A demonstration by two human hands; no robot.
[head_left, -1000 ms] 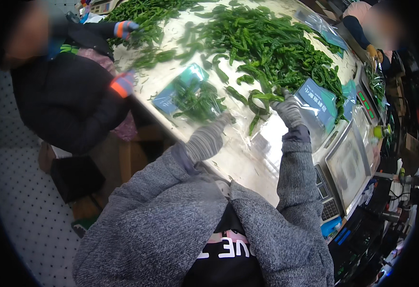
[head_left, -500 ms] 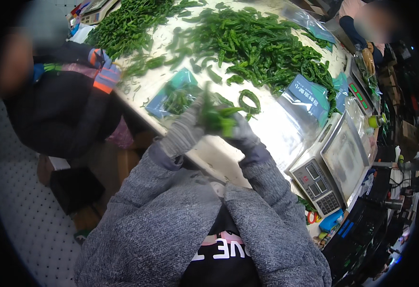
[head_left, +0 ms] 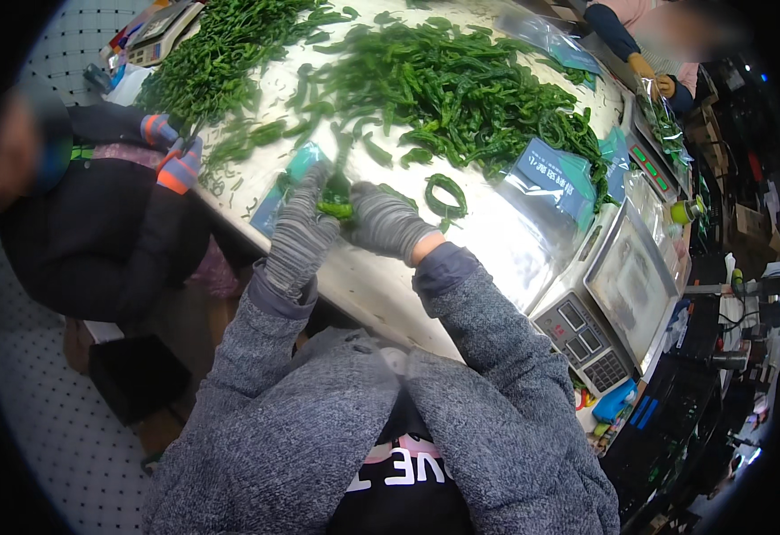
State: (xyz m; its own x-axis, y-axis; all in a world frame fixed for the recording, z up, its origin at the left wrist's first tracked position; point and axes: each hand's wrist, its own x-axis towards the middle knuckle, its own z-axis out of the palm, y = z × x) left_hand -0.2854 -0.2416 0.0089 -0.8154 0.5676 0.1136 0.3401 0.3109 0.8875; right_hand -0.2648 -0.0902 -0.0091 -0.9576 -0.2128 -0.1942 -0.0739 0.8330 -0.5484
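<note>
Grasping a small bunch of green chili peppers (head_left: 335, 209) between left grip (head_left: 303, 227) and right grip (head_left: 388, 221), both curled about it in striped grey gloves, just inside the near edge of the tabletop (head_left: 372, 283). Crossing that slanting edge with both forearms. Partly covering a blue-and-teal plastic bag (head_left: 267, 212) with the left grip; cannot tell whether touching it. Open to the right across white surface, past a ring-bent pepper (head_left: 450, 212) lying near the right grip, then bounded by an electronic scale (head_left: 586, 343). Hemmed in ahead by a broad pepper pile (head_left: 461, 98). Seen in the grip as slender, glossy and deep green, brighter at the lower end, slightly blurred and partly hidden by gloves.
</note>
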